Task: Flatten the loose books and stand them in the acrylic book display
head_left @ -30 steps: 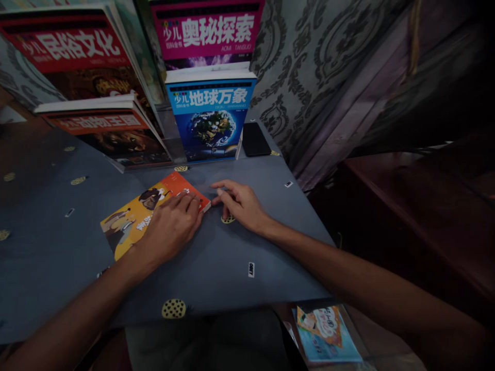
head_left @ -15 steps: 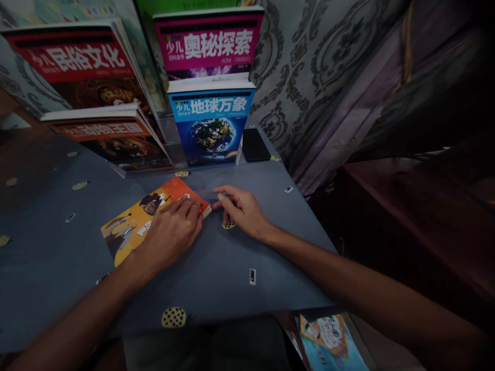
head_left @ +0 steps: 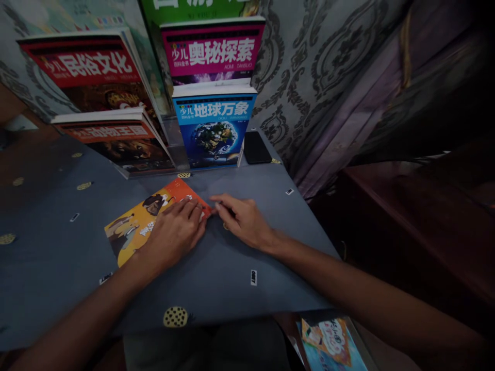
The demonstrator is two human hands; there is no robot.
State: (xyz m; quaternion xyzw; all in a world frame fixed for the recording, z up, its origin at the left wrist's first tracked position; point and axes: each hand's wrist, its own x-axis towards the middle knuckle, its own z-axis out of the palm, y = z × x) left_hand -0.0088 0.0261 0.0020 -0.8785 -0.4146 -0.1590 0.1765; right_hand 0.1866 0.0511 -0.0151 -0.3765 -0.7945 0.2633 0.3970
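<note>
An orange and yellow paperback book (head_left: 133, 229) lies at an angle on the cloth-covered table (head_left: 216, 288), its cover facing up. My left hand (head_left: 180, 224) rests flat across the right part of the cover, fingers stretched out, hiding some of the picture and title. At the book's right corner is my right hand (head_left: 243, 219), its index finger pointing left and the other fingers bent. Its fingertips seem to meet the corner of the orange cover, though the exact contact is small and dim.
Behind the book, a clear rack holds upright books, among them a blue one with a globe (head_left: 214, 131), a magenta one (head_left: 220, 51) and a red one (head_left: 96, 64). A black phone (head_left: 257, 148) lies to their right. Below the table edge sits another book (head_left: 328, 342).
My right hand has closed in on the book's corner, with its fingers more bent. White page edges seen there before are now hidden. My left hand stays on the cover; the view shifts slightly.
</note>
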